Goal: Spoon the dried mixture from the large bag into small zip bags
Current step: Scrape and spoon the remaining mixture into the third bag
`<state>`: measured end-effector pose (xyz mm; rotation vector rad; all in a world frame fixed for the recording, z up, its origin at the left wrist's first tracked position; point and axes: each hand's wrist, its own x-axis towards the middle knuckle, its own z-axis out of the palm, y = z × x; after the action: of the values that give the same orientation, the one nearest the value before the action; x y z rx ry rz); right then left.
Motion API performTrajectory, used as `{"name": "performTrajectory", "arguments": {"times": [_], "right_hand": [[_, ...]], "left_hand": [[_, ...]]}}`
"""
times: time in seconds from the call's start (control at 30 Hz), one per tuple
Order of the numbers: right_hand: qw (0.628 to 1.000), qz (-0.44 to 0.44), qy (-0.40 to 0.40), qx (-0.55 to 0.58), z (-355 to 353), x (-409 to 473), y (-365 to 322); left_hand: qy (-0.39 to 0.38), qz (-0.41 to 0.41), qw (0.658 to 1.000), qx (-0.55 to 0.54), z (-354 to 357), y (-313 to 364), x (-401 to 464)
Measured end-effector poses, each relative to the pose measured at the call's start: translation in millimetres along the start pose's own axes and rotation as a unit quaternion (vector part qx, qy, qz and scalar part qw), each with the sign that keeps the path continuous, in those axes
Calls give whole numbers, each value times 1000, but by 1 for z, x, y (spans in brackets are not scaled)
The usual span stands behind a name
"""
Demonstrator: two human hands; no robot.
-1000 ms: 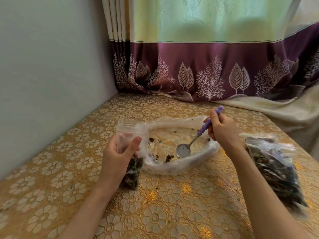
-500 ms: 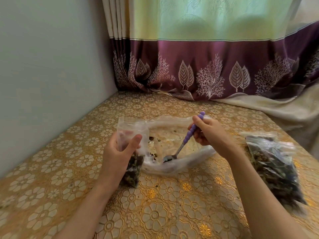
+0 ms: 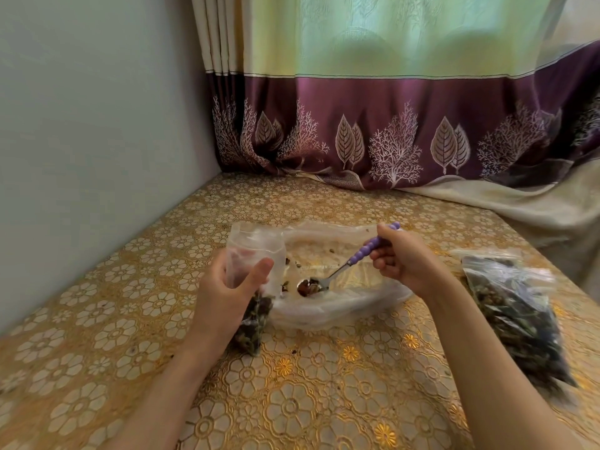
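Left hand (image 3: pixel 224 297): gripping a small zip bag (image 3: pixel 251 287) upright, thumb curling over its front, fingers wrapping behind; grip pinching thin clear plastic.
Small zip bag: mouth standing open at top, upper half looking empty and crinkled, lower half bulging with dark dried mixture; base touching the tabletop (image 3: pixel 136 287).
Right hand (image 3: pixel 402 261): grip closing around the spoon (image 3: pixel 349 266) handle, fingers curling under, thumb lying on top.
Spoon: handle purple, beaded and ribbed; neck and bowl shiny metal; bowl carrying a small brown-red heap, hovering low inside the large bag (image 3: pixel 341 303).
Large bag: clear, soft, wrinkled film lying flat and open between the hands; only scattered crumbs showing inside.
Filled bag (image 3: pixel 516 313): lying at right, just beside the right forearm, stuffed with dark leafy bits, glossy plastic.
Tabletop: covered in gold embossed floral vinyl, catching light.
Curtain (image 3: pixel 389 125): green above, purple band with leaf and coral prints, hanging behind.
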<state>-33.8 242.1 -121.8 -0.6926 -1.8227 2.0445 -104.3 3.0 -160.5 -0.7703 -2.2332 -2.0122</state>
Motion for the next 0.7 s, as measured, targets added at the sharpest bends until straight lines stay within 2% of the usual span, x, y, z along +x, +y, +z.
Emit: {"name": "performTrajectory", "arguments": {"times": [0.17, 0.37, 0.53, 0.7], "right_hand": [[997, -35, 40, 56, -4, -4, -5], [974, -168, 87, 121, 5, -16, -25], [965, -219, 51, 134, 24, -36, -42], [956, -281, -31, 75, 52, -53, -45]], "left_hand": [[-19, -2, 1000, 13, 1, -2, 0], [-42, 19, 999, 12, 3, -3, 0], [-44, 22, 999, -8, 4, 1, -2], [-35, 15, 999, -39, 4, 5, -4]]}}
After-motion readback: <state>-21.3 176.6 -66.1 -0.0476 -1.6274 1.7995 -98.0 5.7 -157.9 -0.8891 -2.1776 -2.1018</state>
